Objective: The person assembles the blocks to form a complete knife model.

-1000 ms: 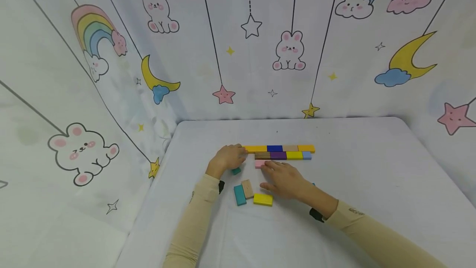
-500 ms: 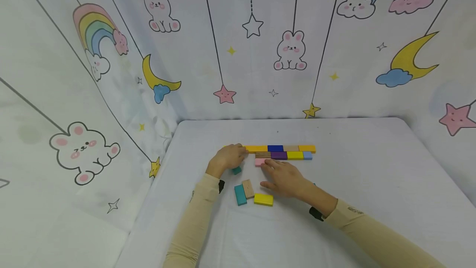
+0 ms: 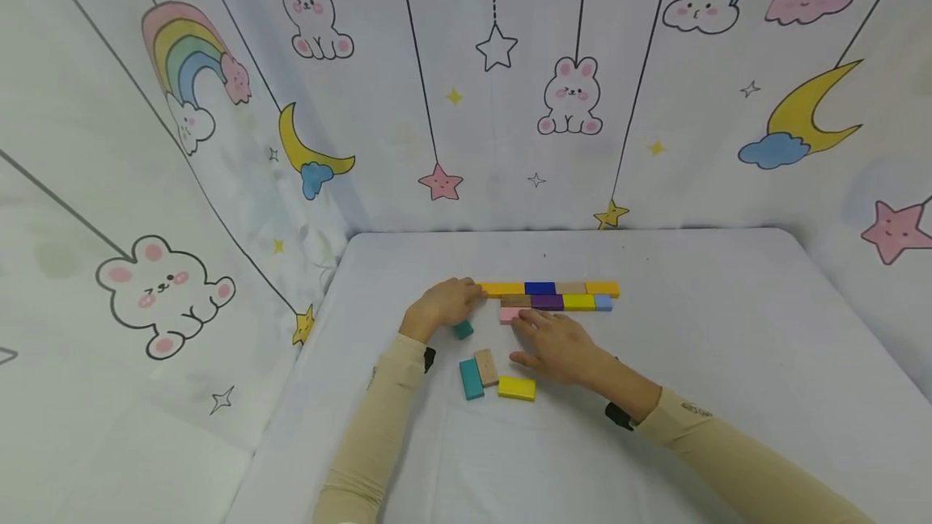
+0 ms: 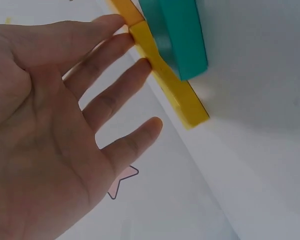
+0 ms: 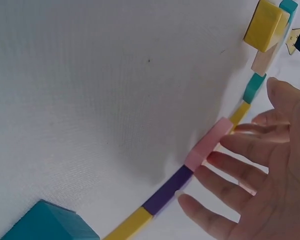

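My left hand (image 3: 442, 307) is at the left end of a row of wooden blocks. In the left wrist view its straight fingers touch a yellow block (image 4: 172, 82) beside an orange block (image 4: 127, 11). A teal block (image 4: 190, 40) stands close by. My right hand (image 3: 559, 348) has its loosely extended fingertips at a pink block (image 3: 507, 315), which lies along the near side of the second row. That row has a brown block (image 3: 515, 302), a purple block (image 3: 547, 302), a yellow block (image 3: 578, 302) and a light blue block (image 3: 603, 303).
The far row continues with a dark blue block (image 3: 540, 288), a light wood block (image 3: 571, 289) and an orange block (image 3: 603, 289). Nearer me lie a teal block (image 3: 472, 379), a light wood block (image 3: 485, 368) and a yellow block (image 3: 517, 388) on the white tabletop (image 3: 713, 330).
The pink block has shifted slightly away from me, up against the second row, with my right fingers at it. My left hand has stayed at the row's left end.
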A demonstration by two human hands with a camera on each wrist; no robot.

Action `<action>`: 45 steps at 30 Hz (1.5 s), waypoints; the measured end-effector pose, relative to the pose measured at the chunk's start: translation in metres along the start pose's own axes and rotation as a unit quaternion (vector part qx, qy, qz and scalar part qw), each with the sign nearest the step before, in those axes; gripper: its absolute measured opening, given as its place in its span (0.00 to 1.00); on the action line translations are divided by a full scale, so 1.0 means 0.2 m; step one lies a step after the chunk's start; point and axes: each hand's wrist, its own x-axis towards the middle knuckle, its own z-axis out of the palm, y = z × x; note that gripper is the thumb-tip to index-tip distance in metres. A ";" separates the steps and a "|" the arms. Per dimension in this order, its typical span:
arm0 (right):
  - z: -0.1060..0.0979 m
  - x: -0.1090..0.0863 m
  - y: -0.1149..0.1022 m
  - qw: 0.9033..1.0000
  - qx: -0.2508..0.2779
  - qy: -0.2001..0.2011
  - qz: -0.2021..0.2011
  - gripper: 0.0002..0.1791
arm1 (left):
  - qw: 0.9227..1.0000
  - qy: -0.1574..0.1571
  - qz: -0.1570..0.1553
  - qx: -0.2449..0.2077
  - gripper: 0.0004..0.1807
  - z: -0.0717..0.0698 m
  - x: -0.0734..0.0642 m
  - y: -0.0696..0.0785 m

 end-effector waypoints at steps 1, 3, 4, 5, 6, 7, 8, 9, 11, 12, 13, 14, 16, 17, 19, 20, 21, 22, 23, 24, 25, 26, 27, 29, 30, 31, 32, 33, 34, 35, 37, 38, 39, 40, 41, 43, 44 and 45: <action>0.00 0.00 0.00 1.000 0.001 -0.001 0.003 0.40 | 1.000 -0.002 0.003 -0.002 0.22 0.00 0.00 -0.01; -0.01 0.01 0.00 1.000 0.002 -0.001 0.006 0.40 | 1.000 -0.007 0.006 -0.014 0.22 -0.01 0.00 -0.03; -0.01 0.01 0.00 1.000 0.002 -0.002 0.007 0.40 | 1.000 -0.009 0.009 -0.021 0.23 -0.02 0.01 -0.04; -0.02 0.01 0.00 1.000 0.001 -0.003 0.009 0.39 | 0.999 -0.009 0.011 -0.029 0.24 -0.02 0.01 -0.05; -0.02 0.02 0.00 1.000 0.002 -0.004 0.010 0.39 | 0.999 -0.010 0.015 -0.036 0.25 -0.02 0.01 -0.06; -0.02 0.02 0.00 1.000 0.003 -0.005 0.011 0.39 | 0.999 -0.011 0.021 -0.041 0.25 -0.02 0.02 -0.07; -0.03 0.02 0.00 1.000 0.004 -0.005 0.010 0.38 | 0.998 -0.010 0.025 -0.048 0.26 -0.02 0.02 -0.08; -0.03 0.02 -0.01 1.000 0.006 -0.005 0.010 0.38 | 0.998 -0.010 0.030 -0.054 0.26 -0.02 0.02 -0.09; -0.04 0.02 -0.01 1.000 0.008 0.000 0.006 0.37 | 0.997 -0.011 0.039 -0.060 0.27 -0.02 0.03 -0.11; -0.04 0.01 -0.01 1.000 0.009 0.003 0.004 0.37 | 0.997 -0.012 0.043 -0.061 0.27 -0.02 0.03 -0.12; -0.04 0.01 -0.01 1.000 0.008 0.007 0.001 0.36 | 0.997 -0.012 0.045 -0.063 0.27 -0.02 0.03 -0.12; -0.04 0.01 -0.01 1.000 0.007 0.011 -0.002 0.36 | 0.997 -0.013 0.045 -0.064 0.28 -0.02 0.03 -0.12; -0.03 0.02 -0.02 1.000 0.010 0.018 -0.006 0.36 | 0.997 -0.011 0.048 -0.066 0.29 -0.01 0.03 -0.14; -0.02 0.02 -0.02 1.000 0.012 0.021 -0.009 0.37 | 0.996 -0.011 0.050 -0.069 0.29 -0.01 0.03 -0.15; -0.02 0.02 -0.03 0.999 0.018 0.022 -0.015 0.38 | 0.996 -0.006 0.058 -0.071 0.31 -0.01 0.04 -0.17; -0.03 0.03 -0.04 1.000 0.018 0.019 -0.016 0.39 | 0.995 -0.003 0.062 -0.073 0.32 0.00 0.04 -0.18; -0.03 0.03 -0.05 1.000 0.019 0.016 -0.018 0.40 | 0.995 -0.001 0.068 -0.074 0.33 0.01 0.05 -0.19; -0.03 0.03 -0.06 1.000 0.017 0.013 -0.020 0.40 | 0.994 0.001 0.073 -0.076 0.33 0.01 0.05 -0.20; -0.04 0.04 -0.07 1.000 0.017 0.009 -0.024 0.40 | 0.994 0.002 0.076 -0.077 0.34 0.01 0.06 -0.21; -0.04 0.04 -0.07 0.999 0.017 0.006 -0.028 0.39 | 0.994 0.004 0.079 -0.077 0.35 0.01 0.06 -0.22; -0.05 0.04 -0.08 0.999 0.017 0.004 -0.034 0.38 | 0.994 0.004 0.080 -0.079 0.36 0.01 0.06 -0.22; -0.05 0.05 -0.09 0.999 0.015 0.003 -0.041 0.37 | 0.993 0.005 0.082 -0.081 0.36 0.01 0.06 -0.22; -0.05 0.05 -0.09 0.999 0.017 0.004 -0.048 0.35 | 0.993 0.004 0.083 -0.084 0.37 0.01 0.06 -0.22; -0.05 0.06 -0.11 0.998 0.020 0.006 -0.064 0.33 | 0.992 0.006 0.086 -0.089 0.37 0.01 0.06 -0.23; -0.05 0.06 -0.11 0.997 0.024 0.005 -0.072 0.32 | 0.992 0.005 0.088 -0.089 0.37 0.01 0.06 -0.23; -0.05 0.07 -0.12 0.996 0.027 0.004 -0.081 0.32 | 0.992 0.005 0.090 -0.089 0.37 0.01 0.06 -0.24; -0.05 0.07 -0.12 0.996 0.031 0.000 -0.088 0.31 | 0.992 0.005 0.093 -0.090 0.38 0.01 0.06 -0.24; -0.05 0.07 -0.13 0.995 0.037 -0.003 -0.096 0.31 | 0.991 0.006 0.095 -0.091 0.38 0.01 0.06 -0.24; -0.05 0.07 -0.13 0.994 0.042 -0.006 -0.103 0.31 | 0.991 0.007 0.098 -0.091 0.38 0.02 0.06 -0.24; -0.06 0.08 -0.14 0.993 0.047 -0.010 -0.108 0.31 | 0.991 0.007 0.100 -0.092 0.38 0.02 0.06 -0.25; -0.06 0.08 -0.15 0.992 0.049 -0.014 -0.118 0.31 | 0.990 0.008 0.106 -0.094 0.38 0.02 0.06 -0.25; -0.05 0.08 -0.15 0.991 0.050 -0.013 -0.123 0.30 | 0.989 0.009 0.109 -0.095 0.38 0.02 0.06 -0.25; -0.05 0.09 -0.16 0.990 0.050 -0.012 -0.128 0.30 | 0.989 0.009 0.111 -0.095 0.39 0.02 0.06 -0.25; -0.05 0.09 -0.16 0.990 0.049 -0.011 -0.132 0.30 | 0.989 0.009 0.113 -0.096 0.38 0.02 0.06 -0.26; -0.05 0.10 -0.17 0.989 0.048 -0.009 -0.137 0.29 | 0.989 0.008 0.115 -0.097 0.38 0.01 0.06 -0.25; -0.04 0.12 -0.18 0.988 0.048 -0.004 -0.150 0.29 | 0.988 0.007 0.120 -0.101 0.38 0.01 0.06 -0.26; -0.04 0.12 -0.19 0.987 0.049 -0.004 -0.155 0.29 | 0.987 0.005 0.121 -0.102 0.38 0.01 0.06 -0.26; -0.04 0.13 -0.20 0.986 0.047 -0.004 -0.158 0.29 | 0.987 0.004 0.123 -0.102 0.38 0.01 0.06 -0.26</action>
